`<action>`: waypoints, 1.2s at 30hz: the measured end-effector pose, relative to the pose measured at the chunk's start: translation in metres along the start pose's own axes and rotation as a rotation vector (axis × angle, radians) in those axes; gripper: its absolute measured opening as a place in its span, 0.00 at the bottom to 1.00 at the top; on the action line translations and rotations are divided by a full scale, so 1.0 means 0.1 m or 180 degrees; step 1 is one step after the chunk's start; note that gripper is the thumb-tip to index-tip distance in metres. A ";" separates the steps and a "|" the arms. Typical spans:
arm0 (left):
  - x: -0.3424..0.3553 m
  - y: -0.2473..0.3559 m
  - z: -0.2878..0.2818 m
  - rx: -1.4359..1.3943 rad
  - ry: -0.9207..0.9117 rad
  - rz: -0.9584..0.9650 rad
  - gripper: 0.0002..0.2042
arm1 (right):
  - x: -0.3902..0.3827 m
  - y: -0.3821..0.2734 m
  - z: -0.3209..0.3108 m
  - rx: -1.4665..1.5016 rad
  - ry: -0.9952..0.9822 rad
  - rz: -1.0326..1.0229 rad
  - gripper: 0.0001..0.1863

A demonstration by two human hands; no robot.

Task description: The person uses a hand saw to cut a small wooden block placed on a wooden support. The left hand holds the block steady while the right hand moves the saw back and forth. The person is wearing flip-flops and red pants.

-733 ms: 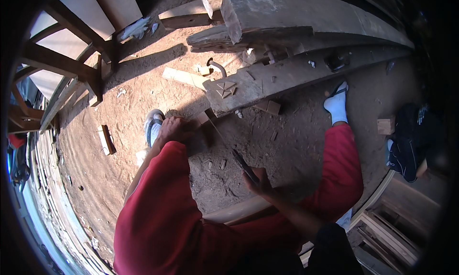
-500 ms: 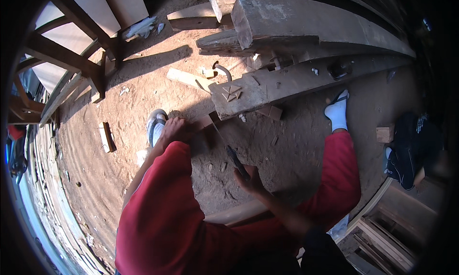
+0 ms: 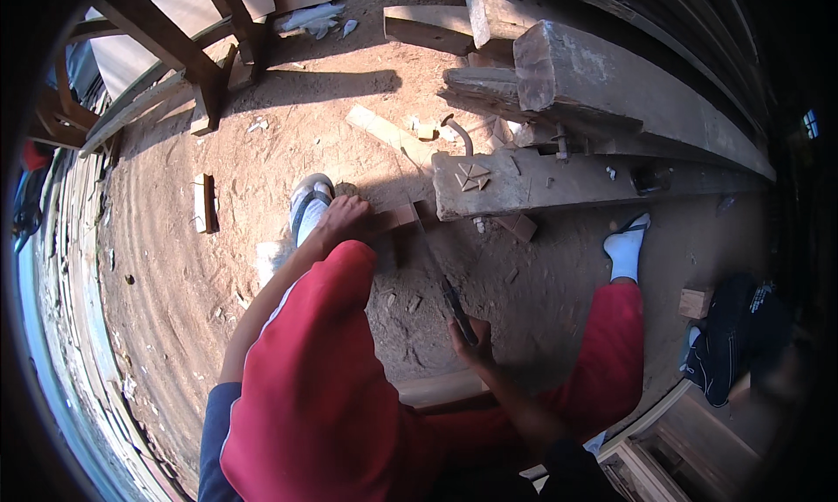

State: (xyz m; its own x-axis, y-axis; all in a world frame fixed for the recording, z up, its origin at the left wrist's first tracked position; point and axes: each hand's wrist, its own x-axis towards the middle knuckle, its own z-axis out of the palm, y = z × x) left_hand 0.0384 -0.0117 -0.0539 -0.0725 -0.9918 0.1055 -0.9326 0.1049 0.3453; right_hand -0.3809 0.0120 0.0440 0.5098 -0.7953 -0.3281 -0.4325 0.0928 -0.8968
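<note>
In my right hand [image 3: 472, 341] is the dark handle of a handsaw [image 3: 455, 303], fingers closed round it. Its thin blade points away from me and meets a short wooden piece [image 3: 394, 218] close to that piece's right end. My left hand [image 3: 343, 220] grips the left part of this wood beside my left foot, partly hiding it. Just right of the cut stands the blunt end of a heavy timber beam [image 3: 515, 186]. Several small wooden offcuts [image 3: 472, 178] lie on top of that beam.
Thick timbers [image 3: 602, 74] are stacked behind the beam. A bent metal rod [image 3: 463, 135] and a pale board [image 3: 384, 131] are near its end. Wooden frames [image 3: 166, 44] stand far left; a small block [image 3: 203, 203] lies on the dirt. Dark cloth [image 3: 729, 336] sits at the right.
The whole view has shifted, so the scene sits further right and mostly lower. More blade shows between the saw's handle and the wood. Both hands keep their holds.
</note>
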 end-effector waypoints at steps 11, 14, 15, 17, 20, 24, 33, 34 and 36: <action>-0.09 -0.12 0.14 0.0331 -0.0040 0.0144 0.17 | 0.43 -0.17 0.23 0.0374 0.0047 -0.0201 0.27; 0.05 0.00 0.07 0.0300 -0.0414 0.0050 0.16 | 0.44 -0.09 0.22 0.0211 0.0160 -0.0242 0.28; 0.07 0.02 0.05 0.0272 -0.0508 -0.0007 0.15 | 0.32 -0.06 0.21 0.0121 0.0177 -0.0232 0.27; -0.13 -0.20 0.19 0.0424 0.0026 -0.0086 0.16 | 0.11 -0.02 0.25 -0.0022 0.0104 -0.0267 0.27; 0.01 -0.05 0.21 0.0412 0.0234 0.0023 0.18 | -0.09 0.16 0.09 -0.0296 0.0206 -0.0248 0.27; 0.00 -0.05 0.08 0.0341 -0.0513 0.0118 0.12 | 0.20 -0.07 0.21 0.0002 0.0058 -0.0473 0.26; 0.00 0.01 0.02 0.0060 -0.0268 -0.0258 0.16 | -0.15 -0.03 0.19 -0.0331 0.0142 -0.0237 0.23; 0.03 0.04 0.02 0.0075 -0.0265 -0.0286 0.16 | -0.23 0.01 0.12 -0.0563 0.0163 -0.0270 0.23; 0.06 0.10 0.02 0.0114 -0.0268 -0.0353 0.16 | -0.22 0.10 0.06 -0.0476 0.0198 -0.0231 0.22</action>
State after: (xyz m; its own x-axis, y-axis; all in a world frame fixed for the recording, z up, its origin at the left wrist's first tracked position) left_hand 0.0283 -0.0168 -0.0519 0.0039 -0.9999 -0.0106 -0.9484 -0.0070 0.3169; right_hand -0.3915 0.0338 0.0406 0.4988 -0.8326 -0.2410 -0.5045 -0.0528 -0.8618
